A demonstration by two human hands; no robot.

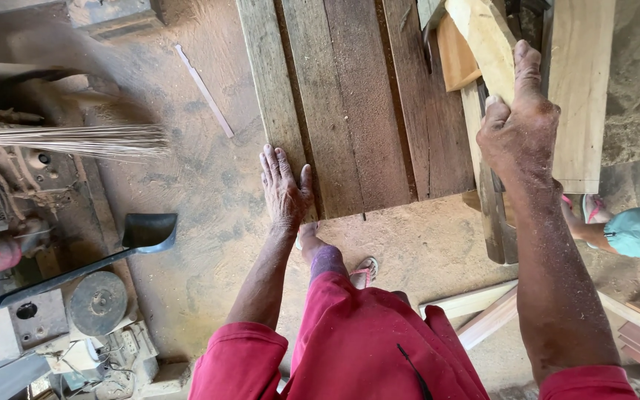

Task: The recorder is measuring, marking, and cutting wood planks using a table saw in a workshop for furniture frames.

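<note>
Your left hand [284, 189] lies flat and open, fingers spread, on the near left corner of the plank tabletop [350, 104], holding nothing; its palm sits on the outermost board, close to that board's left edge and just short of the near edge. Your right hand [518, 118] is closed in a fist around the lower end of a pale wood piece [483, 37], thumb pointing up along it. That piece rises tilted toward the top of the view, over the gap between the dark planks and a lighter board [579, 89] on the right.

Left of the tabletop the sawdust floor [209, 192] lies open up to a dark dustpan [146, 231] and a broom head [75, 141]. On the right, another person's foot in a sandal [590, 211] stands near your forearm, just below the lighter board's end. Loose wood strips [483, 311] lie on the floor beside your right leg.
</note>
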